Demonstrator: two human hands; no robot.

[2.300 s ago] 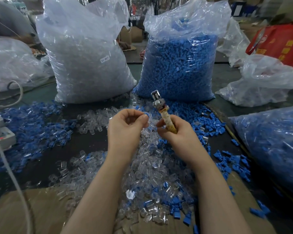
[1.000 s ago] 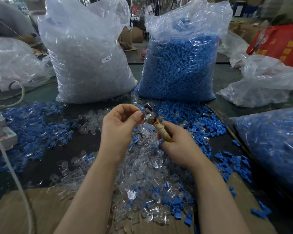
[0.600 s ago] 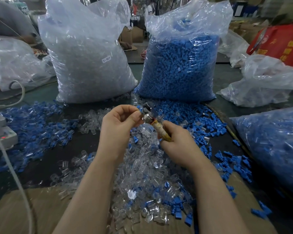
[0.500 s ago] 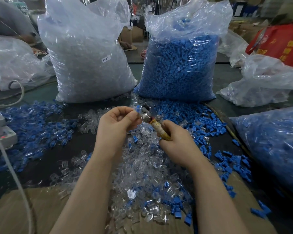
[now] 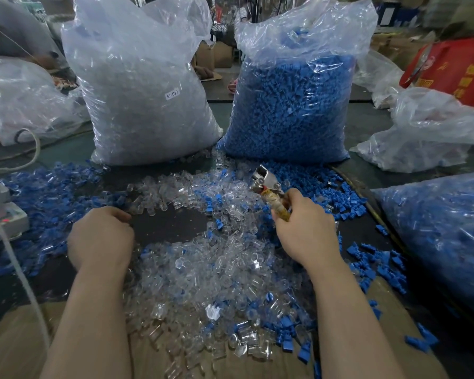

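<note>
**Left hand at the clear caps, tool held in the right**

Right hand [image 5: 304,228]: fingers wrapped round the yellowish tape-wrapped handle of a small hand tool [image 5: 270,191] with a bright metal head. The tool's long axis runs from the fist up and away, leaning left. Its head end lies beyond the knuckles, over the pile.

Left hand [image 5: 100,239]: knuckles up, fingers curled down at the edge of the heap of small clear plastic caps [image 5: 203,269] lying between both hands. Fingertips are hidden, so I cannot tell whether a cap is pinched.

Bare dark table [image 5: 170,225] sits just right of those fingers. Loose blue plastic caps [image 5: 329,195] lie beyond the right hand.

Judgement: the left hand is nearer the clear caps. A picked cap must travel right and away to meet the tool head.
</note>
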